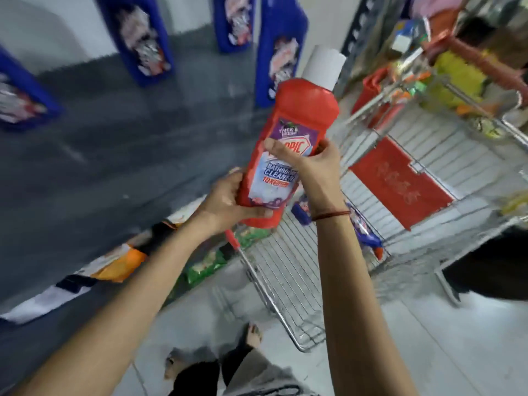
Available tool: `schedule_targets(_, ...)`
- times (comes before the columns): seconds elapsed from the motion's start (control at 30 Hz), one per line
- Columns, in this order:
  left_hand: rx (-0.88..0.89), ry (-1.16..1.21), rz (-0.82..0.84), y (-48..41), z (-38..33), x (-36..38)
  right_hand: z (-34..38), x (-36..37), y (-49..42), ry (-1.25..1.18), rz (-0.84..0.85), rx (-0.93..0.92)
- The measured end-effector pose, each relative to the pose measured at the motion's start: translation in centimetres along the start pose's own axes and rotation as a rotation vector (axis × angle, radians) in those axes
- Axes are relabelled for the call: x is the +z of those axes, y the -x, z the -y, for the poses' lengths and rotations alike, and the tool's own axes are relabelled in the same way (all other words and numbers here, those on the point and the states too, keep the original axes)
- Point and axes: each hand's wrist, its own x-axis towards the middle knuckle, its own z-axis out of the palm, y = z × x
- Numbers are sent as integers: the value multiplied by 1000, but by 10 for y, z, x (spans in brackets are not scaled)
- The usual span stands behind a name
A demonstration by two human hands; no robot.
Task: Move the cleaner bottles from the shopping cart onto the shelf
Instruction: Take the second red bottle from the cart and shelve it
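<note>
I hold a red bathroom cleaner bottle (300, 115) with a white cap, tilted, cap pointing up and right. My left hand (228, 201) grips its base from below and my right hand (311, 164) clasps the labelled middle. The bottle hangs between the grey shelf (114, 138) on the left and the wire shopping cart (285, 281) on the right. Several blue cleaner bottles (143, 41) stand on the shelf. Another blue bottle (363, 227) lies in the cart behind my right forearm.
Packets in orange, white and green (123, 261) lie along the lower shelf edge. The cart has a red flap (400, 178). A second cart (457, 81) full of goods stands at the upper right. My feet (251, 335) are on the tiled floor below.
</note>
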Motion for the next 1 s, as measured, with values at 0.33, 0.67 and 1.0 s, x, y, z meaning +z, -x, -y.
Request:
schedule_targets(0.33, 181, 2, -404, 136, -36, -180, 68, 205, 80, 70, 398, -316)
schedule_targets(0.67, 146, -31, -652, 234, 7, -289, 39, 355, 161, 121, 683, -379)
schedule_targets(1.0, 91, -20, -672, 253, 44, -325, 17, 383, 190, 226, 807, -391)
